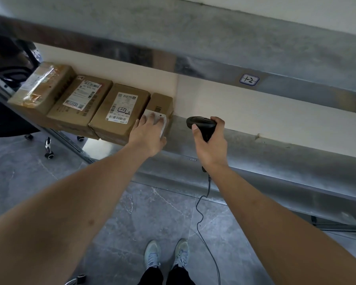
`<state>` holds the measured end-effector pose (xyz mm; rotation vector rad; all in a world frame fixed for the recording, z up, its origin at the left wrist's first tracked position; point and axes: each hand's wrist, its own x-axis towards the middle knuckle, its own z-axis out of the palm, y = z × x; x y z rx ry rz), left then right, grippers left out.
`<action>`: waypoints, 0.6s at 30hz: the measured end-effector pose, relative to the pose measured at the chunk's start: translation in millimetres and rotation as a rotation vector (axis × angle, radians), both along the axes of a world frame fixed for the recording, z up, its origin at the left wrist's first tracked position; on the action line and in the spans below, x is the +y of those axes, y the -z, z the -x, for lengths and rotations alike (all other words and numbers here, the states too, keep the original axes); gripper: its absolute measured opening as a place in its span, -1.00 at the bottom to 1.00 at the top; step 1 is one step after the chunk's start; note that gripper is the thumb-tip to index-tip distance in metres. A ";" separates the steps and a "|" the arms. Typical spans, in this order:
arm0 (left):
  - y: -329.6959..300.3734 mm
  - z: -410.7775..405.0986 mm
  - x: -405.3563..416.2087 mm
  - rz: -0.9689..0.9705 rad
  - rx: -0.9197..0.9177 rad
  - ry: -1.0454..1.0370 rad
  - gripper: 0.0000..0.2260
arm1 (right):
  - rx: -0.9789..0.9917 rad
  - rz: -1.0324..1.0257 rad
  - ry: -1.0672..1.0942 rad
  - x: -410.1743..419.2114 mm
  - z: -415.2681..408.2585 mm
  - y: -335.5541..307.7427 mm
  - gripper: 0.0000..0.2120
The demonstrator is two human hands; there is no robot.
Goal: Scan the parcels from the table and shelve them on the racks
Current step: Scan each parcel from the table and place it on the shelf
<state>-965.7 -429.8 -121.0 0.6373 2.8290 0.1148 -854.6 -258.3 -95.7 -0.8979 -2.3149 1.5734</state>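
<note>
The small parcel (160, 105) stood on the rack shelf (255, 112), last on the right in a row of four cardboard boxes and touching the labelled box (119, 112) beside it. By its size and stiff cardboard walls it was probably light and rigid, with a paper label offering a slightly slick face; it was best taken across its top and near end, not by the label edge. The left hand (148, 134) lay on the parcel's near top, fingers spread and nearly straight, pressing rather than clasping. The right hand (209, 142) had its grip wrapped closed around the handle of the black corded scanner (201, 123), held just right of the parcel and apart from it.
</note>
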 end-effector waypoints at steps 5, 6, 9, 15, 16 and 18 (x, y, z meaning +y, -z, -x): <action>-31.3 -22.9 16.8 -0.006 0.083 0.055 -0.50 | 0.029 -0.003 -0.007 8.8 -14.5 -9.3 -0.45; -38.6 -27.6 20.4 -0.011 0.097 0.065 -0.52 | 0.040 -0.011 -0.004 10.3 -17.3 -11.5 -0.45; -58.4 -41.6 29.7 -0.032 0.118 0.100 -0.51 | 0.080 -0.023 0.018 14.1 -30.2 -21.4 -0.46; -86.8 -62.6 46.0 -0.037 0.139 0.220 -0.50 | 0.135 -0.070 0.117 19.6 -66.5 -49.8 -0.47; -90.9 -67.5 48.6 -0.043 0.144 0.246 -0.50 | 0.143 -0.082 0.147 19.0 -74.4 -54.4 -0.47; -97.7 -77.6 53.0 -0.069 0.157 0.304 -0.51 | 0.168 -0.111 0.212 16.8 -93.1 -62.9 -0.46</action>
